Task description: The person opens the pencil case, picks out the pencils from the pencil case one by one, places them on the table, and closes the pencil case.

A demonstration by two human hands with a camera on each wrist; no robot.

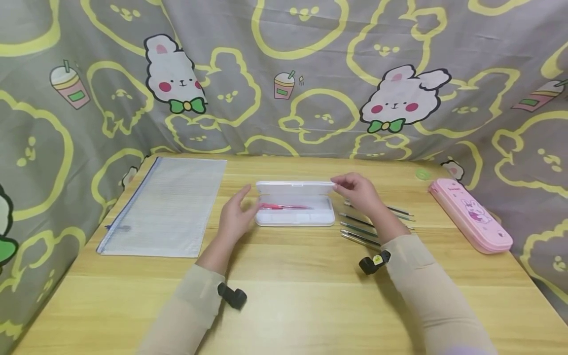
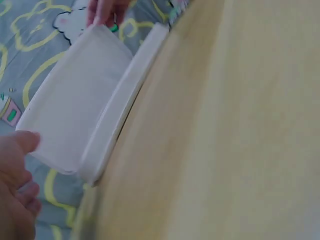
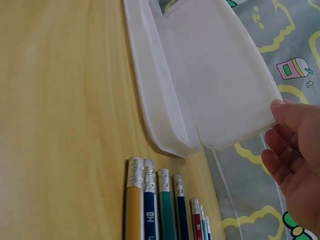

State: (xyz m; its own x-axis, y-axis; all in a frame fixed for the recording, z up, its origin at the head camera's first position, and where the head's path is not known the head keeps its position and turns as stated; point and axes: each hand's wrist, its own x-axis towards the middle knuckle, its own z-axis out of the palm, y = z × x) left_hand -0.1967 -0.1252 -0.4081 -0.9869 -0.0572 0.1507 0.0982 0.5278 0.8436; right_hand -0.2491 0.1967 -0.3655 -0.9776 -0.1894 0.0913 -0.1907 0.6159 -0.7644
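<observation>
A white pencil case (image 1: pixel 295 217) lies on the table with its hinged lid (image 1: pixel 288 188) raised. Inside it is a pinkish-red pen (image 1: pixel 272 206). My right hand (image 1: pixel 357 193) pinches the lid's right corner between thumb and fingers, as the right wrist view shows closely. At the left end of the case, my left hand (image 1: pixel 235 219) holds nothing; its fingers are spread, and its thumb (image 2: pixel 29 141) comes near the lid's left corner in the left wrist view. Beside the case, partly under my right forearm, lie several pencils (image 3: pixel 165 205) with metal-capped ends.
A translucent zip pouch (image 1: pixel 164 207) lies flat on the left. On the right is a pink pencil case (image 1: pixel 472 214) with a rabbit picture, and a small green ring (image 1: pixel 422 173) behind it. A patterned curtain (image 1: pixel 306 123) borders the table's back and sides.
</observation>
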